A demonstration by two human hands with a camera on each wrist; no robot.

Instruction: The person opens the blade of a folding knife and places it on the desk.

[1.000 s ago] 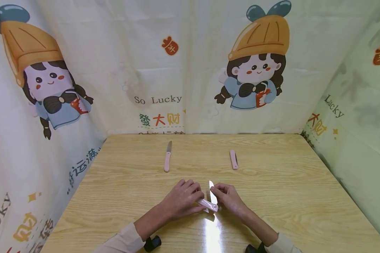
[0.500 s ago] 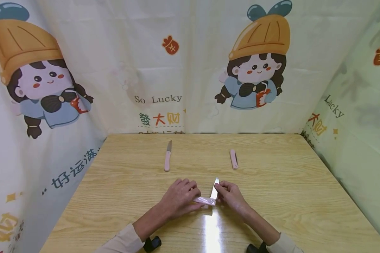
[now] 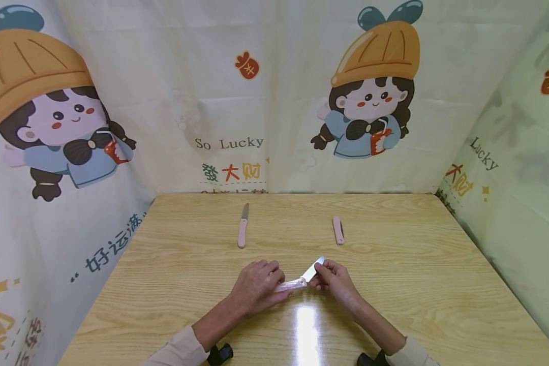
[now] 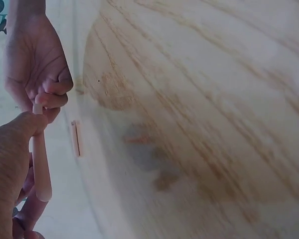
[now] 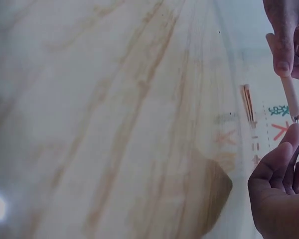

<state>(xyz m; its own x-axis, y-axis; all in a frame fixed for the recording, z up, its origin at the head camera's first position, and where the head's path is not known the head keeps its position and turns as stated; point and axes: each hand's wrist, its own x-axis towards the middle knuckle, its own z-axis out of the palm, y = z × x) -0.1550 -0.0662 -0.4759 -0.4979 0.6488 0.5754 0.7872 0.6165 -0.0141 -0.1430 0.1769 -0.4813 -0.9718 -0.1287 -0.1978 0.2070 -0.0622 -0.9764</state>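
Observation:
Low over the table, my left hand (image 3: 258, 285) grips the pink handle of a folding knife (image 3: 290, 285). My right hand (image 3: 340, 285) pinches the shiny blade (image 3: 312, 272) between thumb and fingers. The blade slants up and right from the pivot, at a wide angle to the handle. In the left wrist view the thumb lies along the pink handle (image 4: 42, 169), whose rounded end points down. The right wrist view gives the thin blade edge-on beside the right fingers (image 5: 289, 137); part of it is hidden behind them.
On the wooden table (image 3: 164, 274), a pink knife with its blade out (image 3: 242, 231) lies at the back left. A folded pink knife (image 3: 338, 231) lies at the back right. A printed curtain (image 3: 288, 101) surrounds the table's back and sides.
The blade has swung outward to the right, widening its angle with the handle. The pivot has risen slightly and shifted left. Both hands keep their holds.

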